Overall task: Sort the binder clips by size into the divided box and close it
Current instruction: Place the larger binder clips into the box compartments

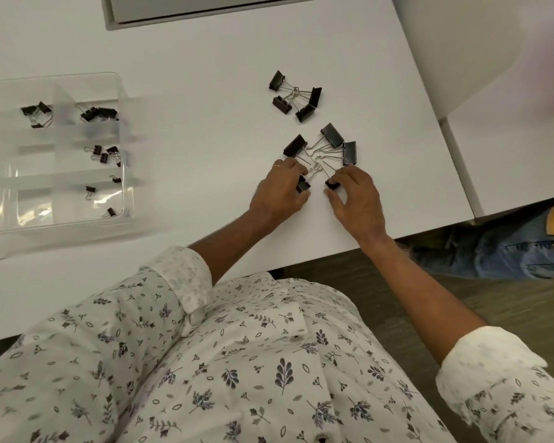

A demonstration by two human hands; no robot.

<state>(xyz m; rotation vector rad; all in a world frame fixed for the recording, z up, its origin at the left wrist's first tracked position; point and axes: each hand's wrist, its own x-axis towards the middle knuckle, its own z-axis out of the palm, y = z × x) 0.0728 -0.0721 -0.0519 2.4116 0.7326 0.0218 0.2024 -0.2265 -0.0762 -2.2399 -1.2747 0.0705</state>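
Observation:
A clear divided box (122, 91) stands open at the left of the white table, with small black binder clips (100, 114) in several compartments. A group of large black clips (331, 135) lies in front of me, their wire handles tangled together. My left hand (280, 195) pinches one large clip (303, 183) at the near left of that group. My right hand (357, 199) pinches another large clip (332, 184) at the near right. A second group of medium clips (296, 97) lies just beyond.
The table's near edge (333, 254) runs close under my wrists. A grey panel (205, 8) sits at the table's far side. Another person's jeans and shoe (509, 251) show under the table at the right. A second white surface (509, 148) adjoins on the right.

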